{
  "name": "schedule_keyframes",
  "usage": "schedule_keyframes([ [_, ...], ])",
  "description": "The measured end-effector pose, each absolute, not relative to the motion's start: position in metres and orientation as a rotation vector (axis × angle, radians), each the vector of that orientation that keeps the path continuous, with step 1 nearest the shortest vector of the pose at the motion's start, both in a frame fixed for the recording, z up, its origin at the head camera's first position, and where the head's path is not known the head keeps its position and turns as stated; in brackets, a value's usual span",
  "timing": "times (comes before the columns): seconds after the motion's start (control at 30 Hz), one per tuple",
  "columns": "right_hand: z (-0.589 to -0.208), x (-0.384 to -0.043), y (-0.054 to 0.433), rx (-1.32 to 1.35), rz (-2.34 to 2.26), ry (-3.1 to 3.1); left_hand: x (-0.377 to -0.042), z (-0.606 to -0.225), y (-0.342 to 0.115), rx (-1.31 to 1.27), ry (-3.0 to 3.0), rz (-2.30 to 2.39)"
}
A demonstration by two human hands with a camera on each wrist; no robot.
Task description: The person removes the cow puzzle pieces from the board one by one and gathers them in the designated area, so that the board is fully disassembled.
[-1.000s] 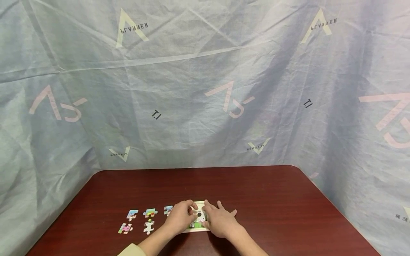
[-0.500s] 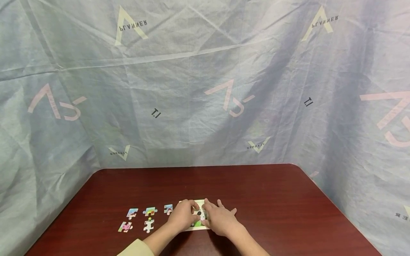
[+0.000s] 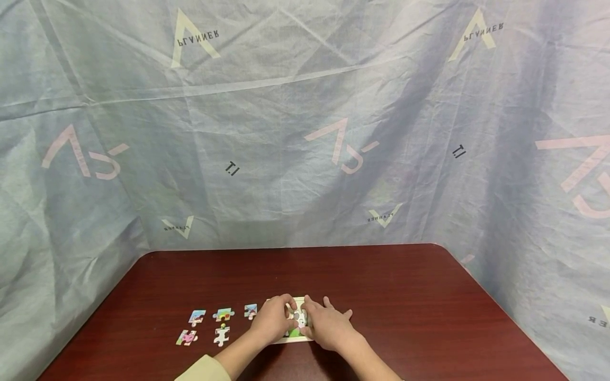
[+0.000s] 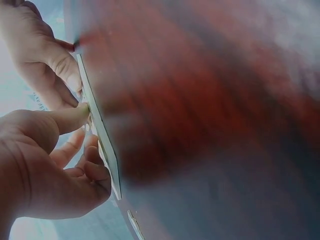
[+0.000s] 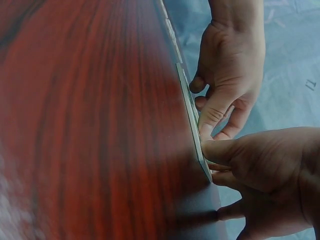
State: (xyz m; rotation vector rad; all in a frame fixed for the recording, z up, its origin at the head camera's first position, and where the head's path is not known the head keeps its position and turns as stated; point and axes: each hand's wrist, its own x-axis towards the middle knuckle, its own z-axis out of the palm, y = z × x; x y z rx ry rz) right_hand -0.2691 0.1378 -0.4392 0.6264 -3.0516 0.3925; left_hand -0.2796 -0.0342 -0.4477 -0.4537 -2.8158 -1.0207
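Note:
A small light-framed jigsaw board (image 3: pixel 293 340) with a white and green picture lies at the near middle of the table, partly covered by both hands. My left hand (image 3: pixel 271 319) reaches over its left side, thumb and index finger pinching what looks like a jigsaw piece (image 3: pixel 297 316) at the picture's middle. On the board's right side rests my right hand (image 3: pixel 328 325), thumb and fingertips touching it, outer fingers spread. Both wrist views show the board edge-on (image 4: pixel 102 127), with the left thumb (image 4: pixel 75 117) and right thumb (image 5: pixel 220 150) down on its top; the picture is hidden there.
Left of the board lie several loose jigsaw pieces: a blue one (image 3: pixel 197 317), a yellow-green one (image 3: pixel 223 314), a pink one (image 3: pixel 186 337), a white one (image 3: pixel 221 335), and another (image 3: pixel 250 311) near the left hand. Cloth (image 3: pixel 286 185) hangs behind the dark red table (image 3: pixel 381 286).
The dark spot between the hands at the picture's middle now looks lighter. My left fingers have shifted slightly; the right hand and loose pieces stay in place.

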Motion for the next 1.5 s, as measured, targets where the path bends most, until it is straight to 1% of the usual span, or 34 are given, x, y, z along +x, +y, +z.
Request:
schedule_keyframes([
  [0.67,-0.439,-0.27,0.137,0.61,0.358,-3.025,-0.273,-0.448,-0.03,-0.495,-2.719,-1.189],
  [1.5,-0.44,-0.269,0.137,0.622,0.336,-3.028,-0.274,-0.452,-0.049,-0.385,-2.628,-1.254],
])
